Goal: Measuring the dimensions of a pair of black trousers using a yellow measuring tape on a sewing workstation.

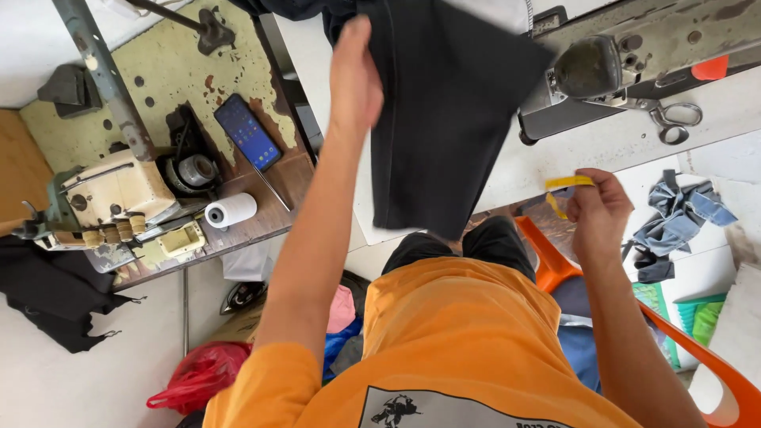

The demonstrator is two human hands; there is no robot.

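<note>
Fabric work looks mid-way: your left hand [354,75] grips the black cloth panel [444,111] aloft, your right hand [598,210] pinches yellow tape [564,184]; nothing under the sewing machine [626,67] yet.

The cloth [444,103] held up at the top centre of the frame is plain black. The strip [564,184] at the right hand [598,210] is yellow. The person's shirt [468,349] at the bottom is orange with a grey printed panel. At left, the worktop [170,71] shows pale green paint flaking to brown, carrying a cream machine [115,194], a white thread roll [231,210] and a phone [248,131] with a blue screen. The chair [713,364] at lower right is orange; the rags [682,210] at right are grey-blue.
</note>
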